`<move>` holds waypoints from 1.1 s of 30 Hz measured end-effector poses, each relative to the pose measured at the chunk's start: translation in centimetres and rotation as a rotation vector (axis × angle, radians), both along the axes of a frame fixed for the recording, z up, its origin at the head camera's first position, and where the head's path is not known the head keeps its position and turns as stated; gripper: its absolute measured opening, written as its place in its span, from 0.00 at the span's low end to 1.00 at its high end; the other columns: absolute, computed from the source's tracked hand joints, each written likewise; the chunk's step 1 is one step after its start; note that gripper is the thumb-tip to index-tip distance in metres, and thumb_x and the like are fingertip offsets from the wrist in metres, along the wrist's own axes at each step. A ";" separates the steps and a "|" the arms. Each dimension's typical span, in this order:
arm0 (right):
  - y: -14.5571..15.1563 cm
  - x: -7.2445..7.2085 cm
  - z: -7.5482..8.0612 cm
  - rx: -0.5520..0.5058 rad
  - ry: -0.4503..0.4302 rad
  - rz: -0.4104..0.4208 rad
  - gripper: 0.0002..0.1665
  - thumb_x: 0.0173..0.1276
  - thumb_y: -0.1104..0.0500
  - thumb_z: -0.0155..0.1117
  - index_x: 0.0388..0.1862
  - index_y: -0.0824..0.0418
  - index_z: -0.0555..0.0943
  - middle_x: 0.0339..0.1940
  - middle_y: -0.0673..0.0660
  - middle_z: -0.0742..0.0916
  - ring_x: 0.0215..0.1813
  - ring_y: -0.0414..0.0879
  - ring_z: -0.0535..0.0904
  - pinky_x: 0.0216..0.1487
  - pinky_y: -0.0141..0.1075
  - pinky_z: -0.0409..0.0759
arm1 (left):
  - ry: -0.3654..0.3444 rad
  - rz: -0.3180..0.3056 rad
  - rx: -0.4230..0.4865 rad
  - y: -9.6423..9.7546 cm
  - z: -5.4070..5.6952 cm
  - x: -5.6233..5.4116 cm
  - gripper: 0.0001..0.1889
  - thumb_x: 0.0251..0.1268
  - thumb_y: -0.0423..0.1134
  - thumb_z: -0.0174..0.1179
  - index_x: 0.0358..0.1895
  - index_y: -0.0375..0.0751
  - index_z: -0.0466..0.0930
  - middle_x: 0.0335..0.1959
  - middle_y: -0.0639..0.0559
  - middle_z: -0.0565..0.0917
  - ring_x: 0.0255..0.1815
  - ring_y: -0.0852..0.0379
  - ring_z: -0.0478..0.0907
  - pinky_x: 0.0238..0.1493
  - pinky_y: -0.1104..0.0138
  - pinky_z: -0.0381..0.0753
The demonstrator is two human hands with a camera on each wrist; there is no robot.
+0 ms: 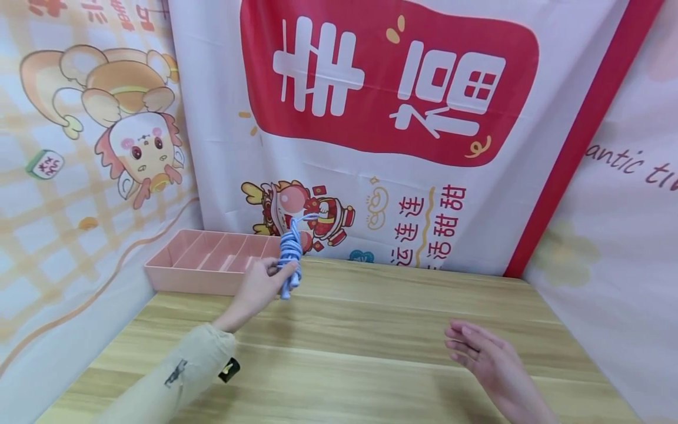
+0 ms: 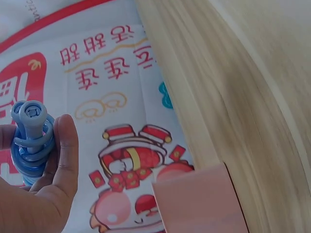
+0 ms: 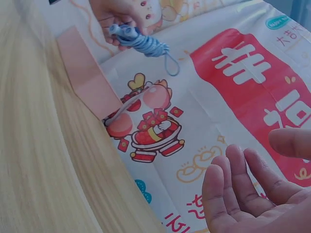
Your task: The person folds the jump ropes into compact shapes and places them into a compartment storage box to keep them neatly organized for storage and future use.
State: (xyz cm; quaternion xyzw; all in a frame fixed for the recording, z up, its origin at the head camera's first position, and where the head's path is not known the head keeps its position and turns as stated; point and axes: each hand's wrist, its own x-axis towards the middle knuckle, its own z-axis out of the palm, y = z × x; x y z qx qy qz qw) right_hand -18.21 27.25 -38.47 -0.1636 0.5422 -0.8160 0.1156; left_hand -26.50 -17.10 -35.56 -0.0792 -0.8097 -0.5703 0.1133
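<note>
In the head view a light-blue jump rope (image 1: 290, 244), wound into a tight bundle, is held up over the table by my left hand (image 1: 259, 285). Thumb and fingers curl round it near its handle ends, which point down, while a small loop sticks out at the top. The left wrist view gives a close look at the round handle ends of the jump rope (image 2: 34, 114). My right hand (image 1: 489, 360) hovers over the right side of the table, holding nothing. Its fingers look relaxed and slightly bent in the right wrist view, with the thumb apart.
A pink divided box (image 1: 196, 280) with several compartments stands at the back left of the wooden table (image 1: 360, 335), just behind my left hand. Printed cloths hang at the back and both sides. An orange cord-like line (image 1: 106, 300) runs along the left cloth.
</note>
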 end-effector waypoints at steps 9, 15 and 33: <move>1.0 0.0 -0.6 -0.181 -0.021 0.133 0.25 0.84 0.63 0.33 0.58 0.64 0.81 0.54 0.58 0.84 0.57 0.50 0.79 0.61 0.42 0.73 | 0.020 0.255 -0.214 -3.5 0.0 -2.4 0.28 0.66 0.59 0.60 0.37 0.31 0.83 0.23 0.48 0.83 0.20 0.56 0.78 0.20 0.65 0.77; 1.5 -0.2 -1.0 -0.225 -0.018 0.160 0.27 0.84 0.63 0.30 0.59 0.64 0.80 0.55 0.59 0.84 0.58 0.50 0.79 0.62 0.41 0.73 | -0.017 0.324 -0.313 -5.3 -0.5 -4.6 0.26 0.66 0.58 0.60 0.25 0.36 0.84 0.16 0.51 0.81 0.16 0.56 0.76 0.16 0.67 0.70; 2.4 -0.3 -1.2 -0.281 -0.106 0.222 0.28 0.84 0.60 0.28 0.59 0.64 0.79 0.56 0.57 0.82 0.59 0.48 0.77 0.63 0.40 0.71 | -0.137 0.276 -0.667 -6.1 1.5 -6.9 0.24 0.59 0.50 0.64 0.42 0.29 0.78 0.29 0.40 0.81 0.24 0.51 0.77 0.22 0.66 0.76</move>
